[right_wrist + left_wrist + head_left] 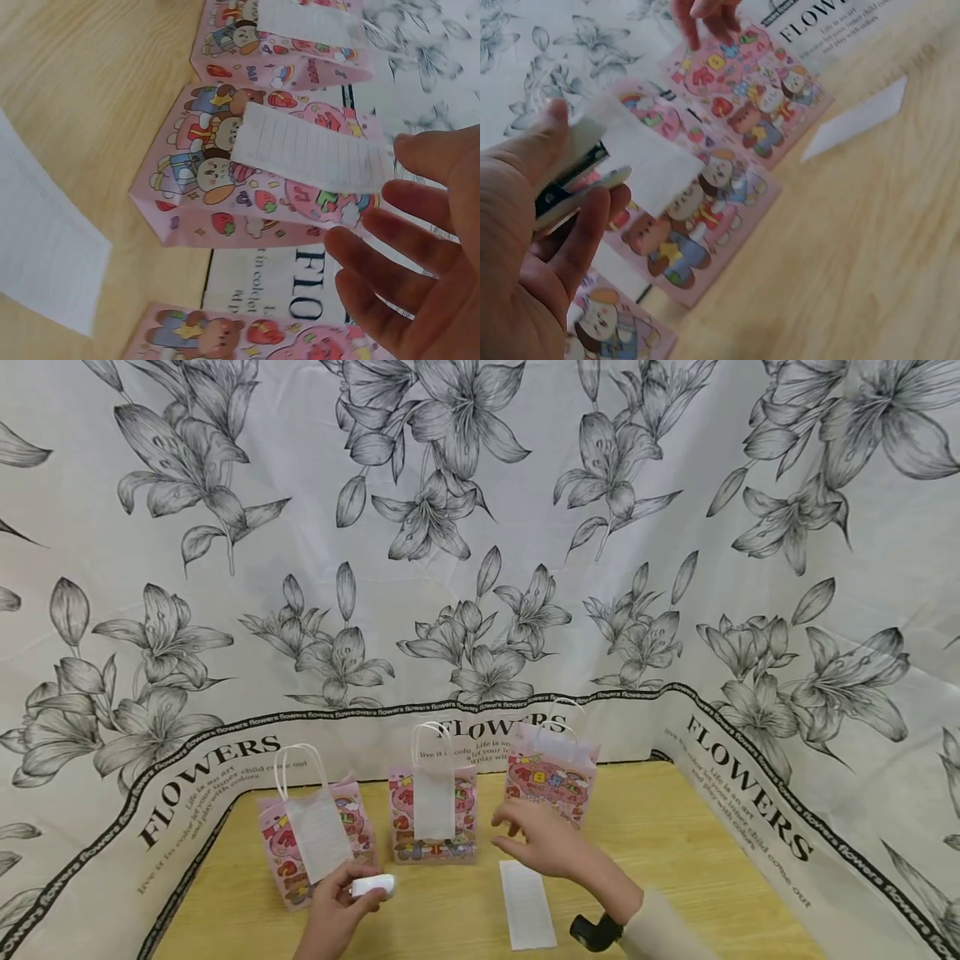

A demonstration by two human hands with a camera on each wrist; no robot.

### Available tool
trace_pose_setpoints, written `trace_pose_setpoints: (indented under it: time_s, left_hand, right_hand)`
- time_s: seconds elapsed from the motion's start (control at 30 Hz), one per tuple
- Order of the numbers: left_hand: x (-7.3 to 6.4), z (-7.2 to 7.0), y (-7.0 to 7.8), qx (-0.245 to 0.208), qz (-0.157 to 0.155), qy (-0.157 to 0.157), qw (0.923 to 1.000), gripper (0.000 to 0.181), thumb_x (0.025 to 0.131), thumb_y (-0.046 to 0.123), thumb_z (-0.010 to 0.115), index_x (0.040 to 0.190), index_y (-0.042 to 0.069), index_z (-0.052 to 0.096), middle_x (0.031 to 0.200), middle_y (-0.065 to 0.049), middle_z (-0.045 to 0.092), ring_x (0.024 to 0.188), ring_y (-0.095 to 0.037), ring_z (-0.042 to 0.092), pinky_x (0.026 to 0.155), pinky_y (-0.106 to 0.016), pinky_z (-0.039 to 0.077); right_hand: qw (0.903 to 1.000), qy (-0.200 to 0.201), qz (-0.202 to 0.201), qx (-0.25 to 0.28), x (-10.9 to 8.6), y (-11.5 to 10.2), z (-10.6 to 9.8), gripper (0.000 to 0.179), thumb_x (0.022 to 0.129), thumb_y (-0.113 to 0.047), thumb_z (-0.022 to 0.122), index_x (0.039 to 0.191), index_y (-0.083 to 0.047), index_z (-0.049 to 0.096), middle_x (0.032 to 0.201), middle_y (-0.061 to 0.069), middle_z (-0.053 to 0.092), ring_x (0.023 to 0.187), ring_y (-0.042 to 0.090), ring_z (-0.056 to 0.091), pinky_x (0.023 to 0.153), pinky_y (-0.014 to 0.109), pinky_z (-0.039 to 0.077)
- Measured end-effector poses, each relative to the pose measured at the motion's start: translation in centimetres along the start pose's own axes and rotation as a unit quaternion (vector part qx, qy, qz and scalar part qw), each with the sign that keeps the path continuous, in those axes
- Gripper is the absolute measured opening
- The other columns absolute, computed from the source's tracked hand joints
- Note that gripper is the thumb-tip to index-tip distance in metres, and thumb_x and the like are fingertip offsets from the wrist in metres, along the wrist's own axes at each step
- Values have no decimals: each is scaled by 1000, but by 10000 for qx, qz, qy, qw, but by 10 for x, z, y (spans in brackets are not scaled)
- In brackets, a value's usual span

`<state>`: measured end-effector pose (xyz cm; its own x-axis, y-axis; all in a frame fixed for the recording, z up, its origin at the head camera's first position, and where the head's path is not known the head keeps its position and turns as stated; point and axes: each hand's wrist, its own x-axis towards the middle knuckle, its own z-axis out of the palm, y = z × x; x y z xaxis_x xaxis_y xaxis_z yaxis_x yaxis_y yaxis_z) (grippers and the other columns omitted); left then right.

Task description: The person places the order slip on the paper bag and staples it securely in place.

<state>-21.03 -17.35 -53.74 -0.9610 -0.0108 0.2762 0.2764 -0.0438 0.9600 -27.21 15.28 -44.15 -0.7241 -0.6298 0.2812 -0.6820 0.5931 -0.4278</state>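
My left hand (339,906) holds a small white stapler (372,886) between thumb and fingers, in front of the left gift bag (281,852). In the left wrist view the jaws of the stapler (570,187) stand apart, with dark metal inside. My right hand (543,837) is held out before the right gift bag (551,777), fingers relaxed and nothing in them. The middle gift bag (433,852) stands between the hands. Lined white paper slips hang on the left bag and the middle bag; the middle one (307,150) shows clearly in the right wrist view.
One loose paper slip (528,906) lies on the wooden table (675,835) below my right hand. White cloth (480,527) printed with flowers walls the back and both sides. A dark band (596,933) sits on my right wrist.
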Motion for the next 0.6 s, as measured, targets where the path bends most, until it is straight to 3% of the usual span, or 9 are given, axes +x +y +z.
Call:
trace_pose_setpoints:
  time_s: [0.13,0.27,0.37,0.47,0.6]
  left_hand:
    - [-12,-7,-16,18,-82,-14,10000,29,86,-6,68,109,-20,58,94,-4,67,71,-19,69,59,-36,57]
    - [-23,-11,-29,37,258,-67,9996,29,87,-9,65,113,-19,60,101,8,69,72,-17,69,57,-36,57]
    - [-28,-14,-32,-126,179,-191,9996,34,85,-10,67,118,-15,61,107,12,67,80,-15,69,62,-33,57]
    - [-30,-16,-32,-207,-97,-223,9995,42,82,-10,69,121,-20,55,104,6,69,84,-14,68,68,-30,57]
    - [-24,-18,-31,307,-166,89,9994,41,81,-10,70,116,-25,54,98,-11,70,81,-11,67,67,-26,56]
  right_hand:
    - [9963,-114,313,794,-19,8,11,13,96,-26,64,105,-17,66,102,-2,65,82,7,62,70,28,52]
    - [9871,-205,767,1393,-34,16,22,15,96,-29,63,104,-16,67,98,-4,64,80,10,62,68,26,52]
    - [9804,-176,1052,1656,-40,26,29,14,97,-26,63,103,-14,67,96,-3,63,79,14,63,65,27,51]
    - [9761,-110,1238,1782,-43,39,35,13,97,-22,62,103,-11,67,96,-1,63,79,18,62,63,28,51]
    - [9725,1,1498,1784,-46,60,40,17,98,-20,60,108,-8,66,96,-1,64,79,22,62,63,28,51]
